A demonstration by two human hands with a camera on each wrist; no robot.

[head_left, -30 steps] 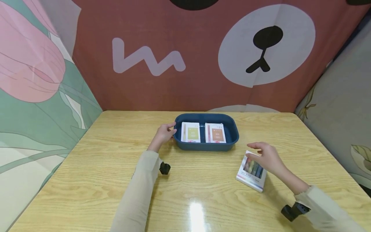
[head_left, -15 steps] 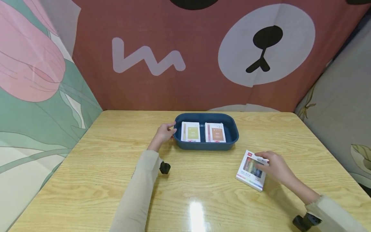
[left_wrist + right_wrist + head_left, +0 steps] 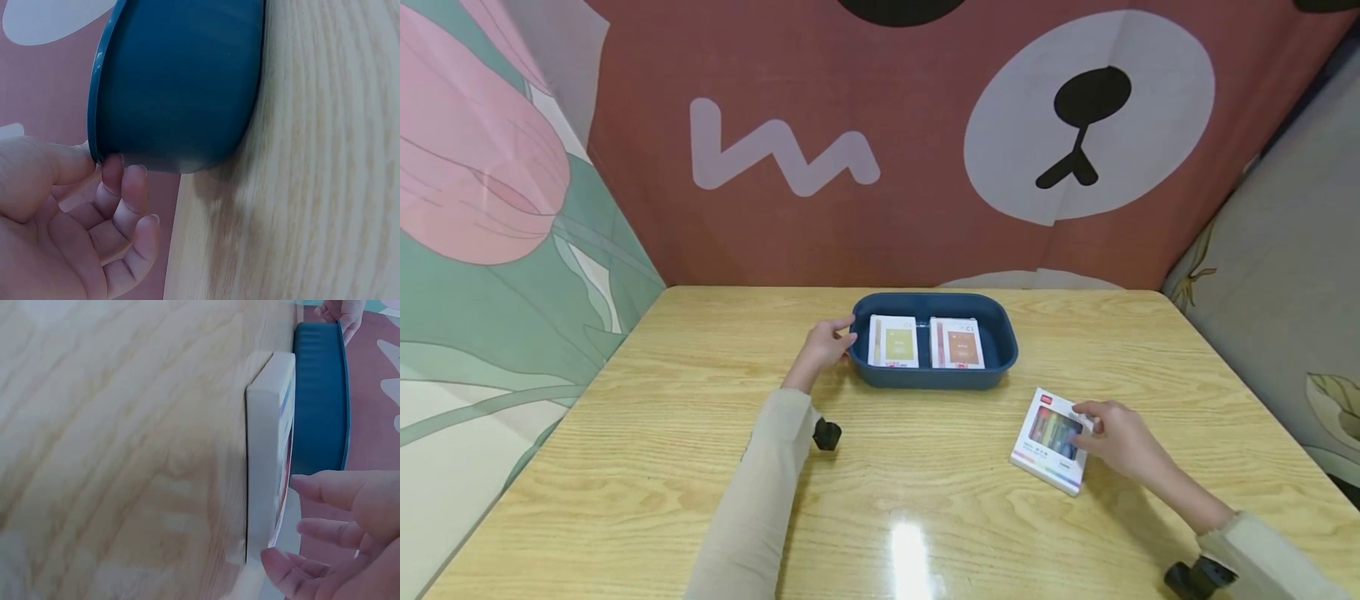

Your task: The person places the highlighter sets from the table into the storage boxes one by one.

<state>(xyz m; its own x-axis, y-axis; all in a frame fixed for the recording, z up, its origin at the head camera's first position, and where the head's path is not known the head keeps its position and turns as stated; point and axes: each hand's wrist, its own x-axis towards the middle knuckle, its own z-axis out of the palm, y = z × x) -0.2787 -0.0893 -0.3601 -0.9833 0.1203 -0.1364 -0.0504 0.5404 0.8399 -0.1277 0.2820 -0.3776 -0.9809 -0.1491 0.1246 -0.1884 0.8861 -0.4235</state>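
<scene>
A dark blue two-part plastic bin (image 3: 934,379) stands at the back of the table. My left hand (image 3: 825,343) pinches its left rim; in the left wrist view the thumb (image 3: 72,164) lies at the lip and the fingertips touch the outer wall. To the right, a white box of coloured sticks (image 3: 1051,442) with a clear window lies flat and turned at an angle. My right hand (image 3: 1116,437) is over its right side, thumb and fingers apart, tips right at the top face and edge. The right wrist view shows the box (image 3: 265,456) edge-on beside these fingers (image 3: 325,490).
Inside the bin sit two small white boxes, one with a yellow-green panel (image 3: 899,343) and one with an orange panel (image 3: 964,347). Wood-grain table (image 3: 700,500) surrounds them. A red-brown printed cloth (image 3: 910,242) hangs behind the table's back edge.
My right hand has drawn back to the right and slightly down across the white box, uncovering more of its window. The box, the bin and my left hand stay where they were.
</scene>
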